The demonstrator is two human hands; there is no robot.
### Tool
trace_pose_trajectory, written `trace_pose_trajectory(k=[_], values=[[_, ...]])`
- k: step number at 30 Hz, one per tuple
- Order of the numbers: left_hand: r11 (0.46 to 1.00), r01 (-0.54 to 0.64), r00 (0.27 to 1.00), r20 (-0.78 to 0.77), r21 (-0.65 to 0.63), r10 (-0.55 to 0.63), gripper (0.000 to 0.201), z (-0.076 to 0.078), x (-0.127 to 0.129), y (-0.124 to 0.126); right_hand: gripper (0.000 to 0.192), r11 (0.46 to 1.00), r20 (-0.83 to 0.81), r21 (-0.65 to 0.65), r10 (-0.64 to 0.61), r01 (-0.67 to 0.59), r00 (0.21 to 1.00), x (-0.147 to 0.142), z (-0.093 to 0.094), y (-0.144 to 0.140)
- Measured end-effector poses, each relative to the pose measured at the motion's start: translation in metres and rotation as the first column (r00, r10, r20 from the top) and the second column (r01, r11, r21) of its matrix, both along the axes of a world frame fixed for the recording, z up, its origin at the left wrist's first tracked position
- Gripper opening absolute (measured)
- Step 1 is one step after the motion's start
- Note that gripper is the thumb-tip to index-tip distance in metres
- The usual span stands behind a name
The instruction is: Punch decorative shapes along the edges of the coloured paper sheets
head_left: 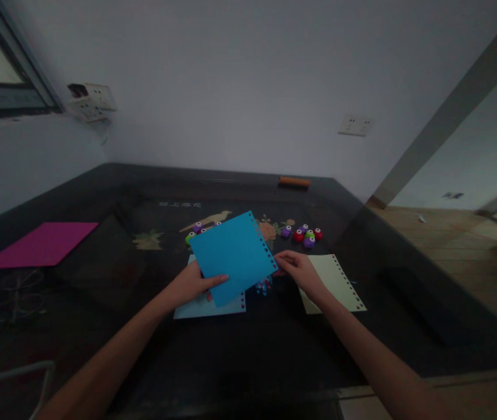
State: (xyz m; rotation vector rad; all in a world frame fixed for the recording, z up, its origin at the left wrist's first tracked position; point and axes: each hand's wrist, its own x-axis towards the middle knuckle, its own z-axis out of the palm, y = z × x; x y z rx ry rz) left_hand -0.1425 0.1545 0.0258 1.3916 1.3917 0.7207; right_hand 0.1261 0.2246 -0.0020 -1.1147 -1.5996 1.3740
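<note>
A bright blue sheet of paper, tilted and with a row of punched holes along its right edge, is held above the table. My left hand grips its lower left part, thumb on top. My right hand has its fingers closed at the right corner of this sheet, beside the holes; whether a small thing is also in them is hidden. Beneath the blue sheet lies a pale blue sheet, also with holes along its right edge. Under my right wrist rests a pale yellow-green sheet with a holed edge. Small blue and pink paper bits lie between the sheets.
Several small round purple, red and green pieces with white eye-like tops sit behind my right hand, others behind the blue sheet. A magenta sheet lies left, near a coiled cable. An orange-brown roll is at the back.
</note>
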Motion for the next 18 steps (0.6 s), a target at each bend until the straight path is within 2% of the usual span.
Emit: trace_pose_trajectory(k=[4, 6, 9, 12, 18], values=[[0.99, -0.112, 0.994, -0.005, 0.088, 0.113, 0.032, 0.0, -0.006, 0.005, 0.022, 0.997, 0.042, 0.078, 0.023, -0.027, 0.999, -0.005, 0.005, 0.01], [0.973, -0.181, 0.984, 0.03, 0.146, 0.178, 0.03, -0.001, -0.009, 0.008, 0.022, 0.988, 0.122, 0.149, 0.027, -0.045, 0.992, -0.009, 0.007, 0.018], [0.926, -0.321, 0.945, 0.136, 0.2, 0.298, 0.03, -0.006, -0.015, 0.014, 0.019, 0.953, 0.325, 0.297, -0.038, -0.063, 0.945, -0.016, 0.005, 0.031], [0.878, -0.434, 0.893, 0.225, 0.201, 0.39, 0.032, -0.011, -0.019, 0.019, 0.015, 0.923, 0.439, 0.379, -0.118, -0.065, 0.891, -0.025, -0.002, 0.044], [0.863, -0.464, 0.872, 0.274, 0.198, 0.406, 0.033, -0.016, -0.021, 0.023, 0.028, 0.88, 0.604, 0.46, -0.215, -0.115, 0.768, -0.053, -0.014, 0.063]])
